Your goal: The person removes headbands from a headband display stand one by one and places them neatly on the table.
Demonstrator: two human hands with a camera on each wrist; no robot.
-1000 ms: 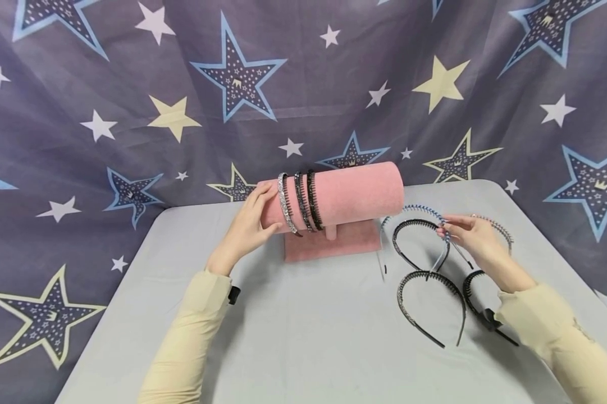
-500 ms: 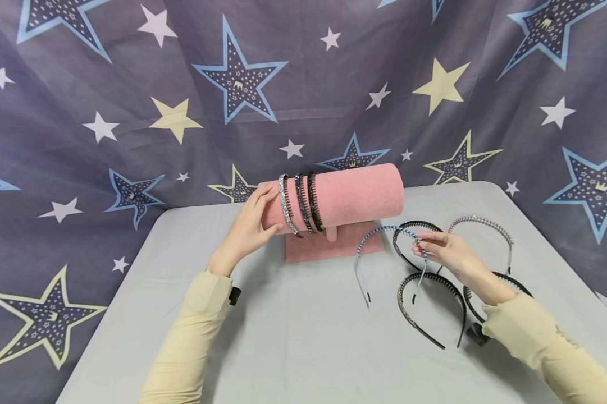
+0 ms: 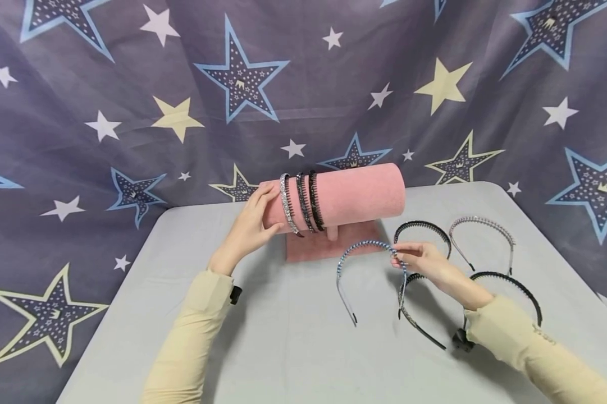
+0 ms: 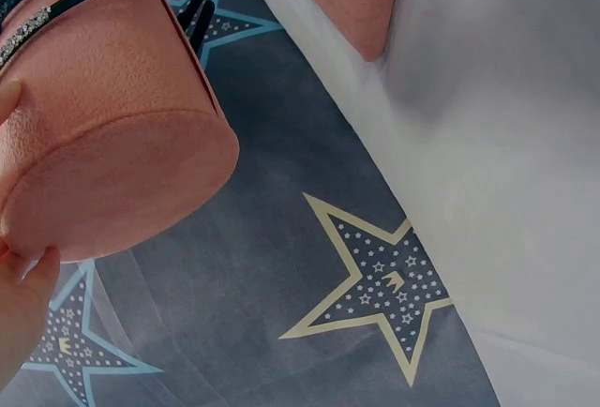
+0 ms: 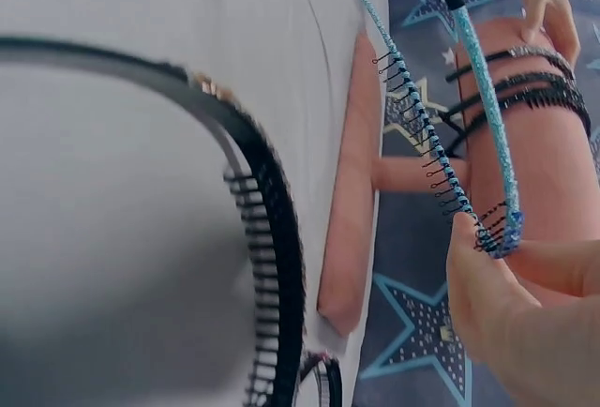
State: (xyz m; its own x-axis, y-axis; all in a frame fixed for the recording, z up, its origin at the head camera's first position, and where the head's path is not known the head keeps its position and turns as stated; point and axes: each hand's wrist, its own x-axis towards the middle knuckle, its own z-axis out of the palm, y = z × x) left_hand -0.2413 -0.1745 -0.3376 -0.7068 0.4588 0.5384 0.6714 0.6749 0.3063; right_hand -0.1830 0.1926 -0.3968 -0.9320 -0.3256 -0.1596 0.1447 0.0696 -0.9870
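My left hand (image 3: 247, 230) grips the left end of a pink velvety headband stand (image 3: 361, 193), fingers over the top and thumb lower down. Around the stand's roll sit three headbands: a silver glittery one (image 3: 287, 202) nearest that hand, then two dark ones, including a black toothed headband (image 3: 314, 199). In front of the stand's base, a blue glittery headband (image 3: 366, 243) hangs with its ends downward. My right hand (image 3: 432, 268) pinches its right side between thumb and fingers. The right wrist view shows the pinch close up, on the blue headband (image 5: 494, 126) near its row of teeth.
Several headbands lie at the right of the grey-covered table (image 3: 293, 336): a pinkish one (image 3: 482, 220), a black one (image 3: 421, 223), another black one (image 3: 515, 278) and one partly hidden below my right hand. A star-patterned cloth (image 3: 303, 73) hangs behind the table.
My right hand has carried the blue headband leftward and toward me, away from the other headbands, to in front of the stand. My left hand has stayed on the stand's end.
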